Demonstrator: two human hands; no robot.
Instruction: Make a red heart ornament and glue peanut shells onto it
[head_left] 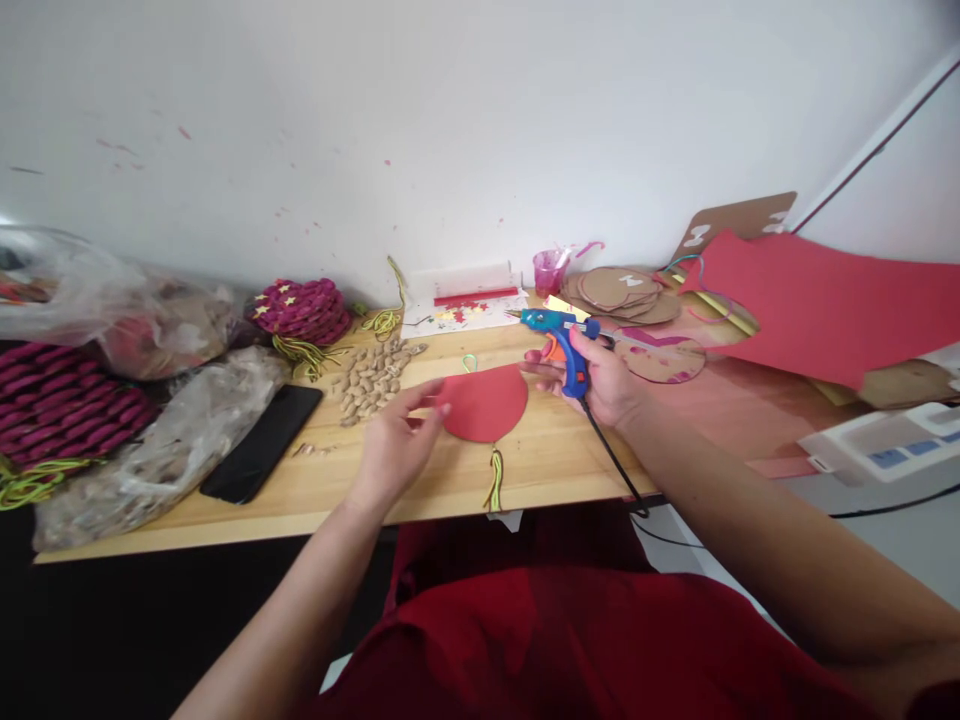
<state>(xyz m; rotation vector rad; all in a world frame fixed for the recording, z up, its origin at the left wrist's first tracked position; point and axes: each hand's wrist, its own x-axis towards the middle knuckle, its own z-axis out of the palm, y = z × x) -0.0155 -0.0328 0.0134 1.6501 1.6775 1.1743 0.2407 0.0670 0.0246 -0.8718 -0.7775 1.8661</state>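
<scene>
Near the front edge of the pale-grained wooden table (420, 490), a smooth red piece (487, 402) lay flat, rounded on its near side, with a yellow-green yarn tassel (495, 480) hanging towards me. At its left edge, the fingers of my left hand (397, 445) were half curled, thumb and forefinger parted; whether they pinched it, I could not tell. To its right, my right hand (607, 385) was closed round the hard blue handle of a glue gun (574, 365), nozzle pointing left. Rough-shelled peanuts (371, 380) were scattered on the left, beyond a glossy black phone (262, 445); rounded cardboard pieces (622, 295) were stacked on the far right.
</scene>
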